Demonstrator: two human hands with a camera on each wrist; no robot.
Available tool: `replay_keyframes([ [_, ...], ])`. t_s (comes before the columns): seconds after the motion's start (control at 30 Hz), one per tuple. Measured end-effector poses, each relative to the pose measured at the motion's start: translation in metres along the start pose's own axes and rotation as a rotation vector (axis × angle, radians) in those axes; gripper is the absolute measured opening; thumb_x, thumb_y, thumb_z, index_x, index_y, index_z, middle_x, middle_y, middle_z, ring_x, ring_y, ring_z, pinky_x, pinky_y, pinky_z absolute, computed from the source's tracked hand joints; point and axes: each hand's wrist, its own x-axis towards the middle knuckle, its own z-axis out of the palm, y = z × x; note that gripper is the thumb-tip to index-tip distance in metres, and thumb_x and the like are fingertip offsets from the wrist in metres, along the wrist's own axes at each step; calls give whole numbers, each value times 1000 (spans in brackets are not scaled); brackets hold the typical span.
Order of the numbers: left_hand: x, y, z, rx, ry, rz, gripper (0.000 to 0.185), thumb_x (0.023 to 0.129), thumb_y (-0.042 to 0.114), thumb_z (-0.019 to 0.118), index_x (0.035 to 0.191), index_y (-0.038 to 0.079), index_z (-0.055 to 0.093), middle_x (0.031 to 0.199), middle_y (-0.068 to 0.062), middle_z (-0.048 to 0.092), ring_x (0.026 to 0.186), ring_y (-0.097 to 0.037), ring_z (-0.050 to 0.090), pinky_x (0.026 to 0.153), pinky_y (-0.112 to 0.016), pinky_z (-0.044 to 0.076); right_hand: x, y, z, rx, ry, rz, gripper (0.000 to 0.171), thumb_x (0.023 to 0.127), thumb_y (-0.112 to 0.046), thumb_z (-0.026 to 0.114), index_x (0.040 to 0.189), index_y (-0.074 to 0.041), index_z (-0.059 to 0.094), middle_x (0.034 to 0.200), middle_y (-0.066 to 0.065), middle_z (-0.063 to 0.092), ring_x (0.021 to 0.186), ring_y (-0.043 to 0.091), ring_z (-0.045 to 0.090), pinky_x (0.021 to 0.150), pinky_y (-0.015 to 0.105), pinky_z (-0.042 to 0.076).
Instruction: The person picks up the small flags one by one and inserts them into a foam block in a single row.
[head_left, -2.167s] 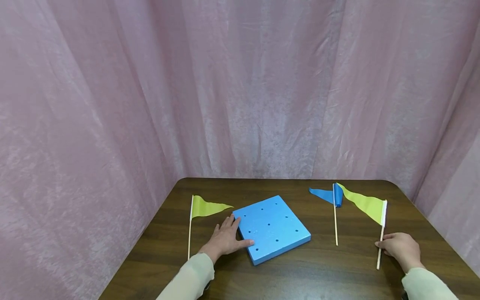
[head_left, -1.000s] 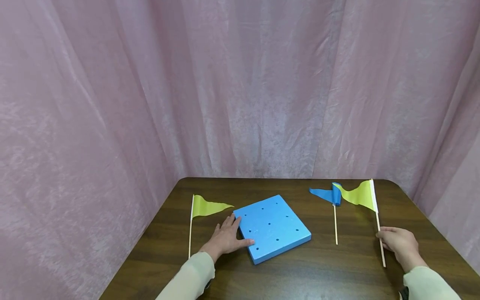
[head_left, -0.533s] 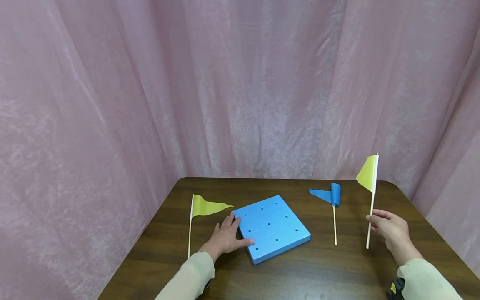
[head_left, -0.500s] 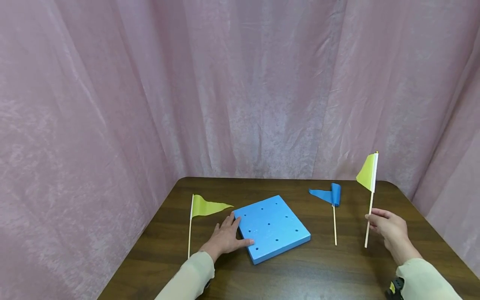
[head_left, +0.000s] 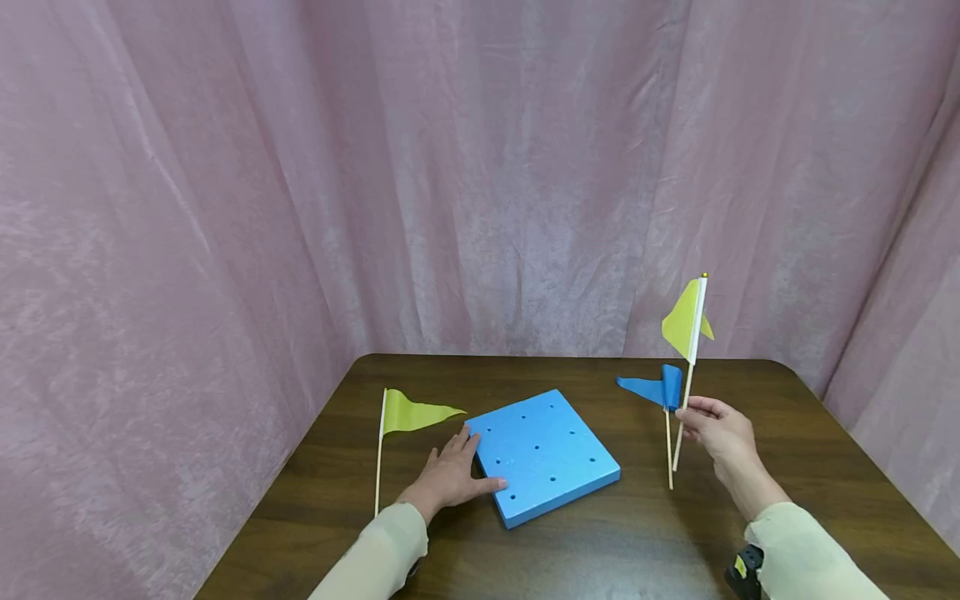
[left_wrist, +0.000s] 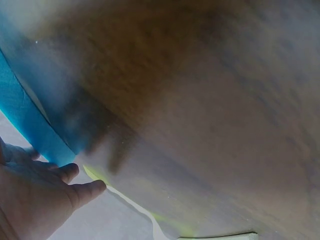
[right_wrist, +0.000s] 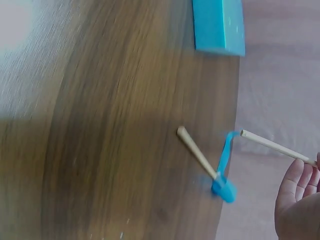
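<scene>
My right hand [head_left: 722,432] pinches the thin wooden stick of a yellow-green pennant flag [head_left: 681,321], holding it raised and nearly upright. In the right wrist view the stick's lower end pokes out past my fingers [right_wrist: 290,182]. Just behind and left of it, a blue pennant flag [head_left: 649,389] lies on the table. My left hand [head_left: 450,477] rests with spread fingers on the left edge of a square blue board [head_left: 551,454] dotted with small holes. Left of that hand lies another yellow-green flag [head_left: 408,414], its stick pointing toward me.
A dark wooden table [head_left: 585,550] with rounded far corners carries everything. Pink curtains [head_left: 495,183] hang behind it and along both sides. A pale sleeve covers each forearm, and a black device [head_left: 744,571] sits at the right wrist.
My right hand has lifted the yellow-green flag off the table, tipped it upright and carried it left, up to the blue flag. My left hand and the board have stayed put.
</scene>
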Motion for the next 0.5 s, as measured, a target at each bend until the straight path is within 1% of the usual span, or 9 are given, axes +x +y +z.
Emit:
replay_keyframes([
  [0.1, 1, -1, 1, -4, 1, 4, 110, 78, 82, 56, 160, 16, 22, 166, -8, 6, 150, -34, 12, 114, -65, 11, 0, -2, 12, 42, -11, -33, 15, 91, 1, 69, 93, -13, 65, 75, -10, 65, 70, 3, 64, 68, 22, 56],
  [0.13, 1, -1, 1, -6, 2, 4, 110, 78, 82, 56, 160, 16, 22, 166, -8, 6, 150, -35, 13, 114, -65, 11, 0, -2, 16, 43, -12, -44, 16, 90, 2, 68, 93, -13, 65, 75, -10, 64, 69, 3, 64, 69, 22, 56],
  [0.23, 0, -1, 0, -12, 0, 3, 110, 78, 81, 56, 160, 15, 22, 166, -9, 6, 150, -35, 13, 114, -66, 11, 0, -3, 28, 2, -16, -58, 11, 91, 0, 69, 99, -7, 65, 77, -8, 62, 70, 4, 63, 70, 23, 57],
  [0.3, 0, -1, 0, -9, -3, 1, 110, 79, 81, 56, 160, 15, 22, 166, -9, 6, 150, -35, 13, 114, -66, 11, -1, -3, 35, -27, -23, -73, 15, 91, -2, 70, 105, -1, 64, 79, -8, 61, 71, 4, 62, 70, 24, 57],
  [0.37, 0, -1, -1, -10, -3, 4, 109, 79, 80, 57, 159, 14, 22, 166, -9, 6, 150, -35, 14, 114, -66, 11, -2, -2, 42, -61, -30, -86, 24, 91, -4, 71, 111, 5, 62, 81, -6, 59, 73, 5, 62, 71, 24, 57],
  [0.5, -1, 0, -1, -10, -4, 10, 110, 79, 80, 57, 159, 13, 22, 166, -10, 7, 150, -35, 15, 113, -67, 12, -5, 2, 53, -113, -52, -118, 30, 92, -7, 72, 115, 8, 61, 84, -5, 62, 75, 5, 62, 70, 23, 56],
])
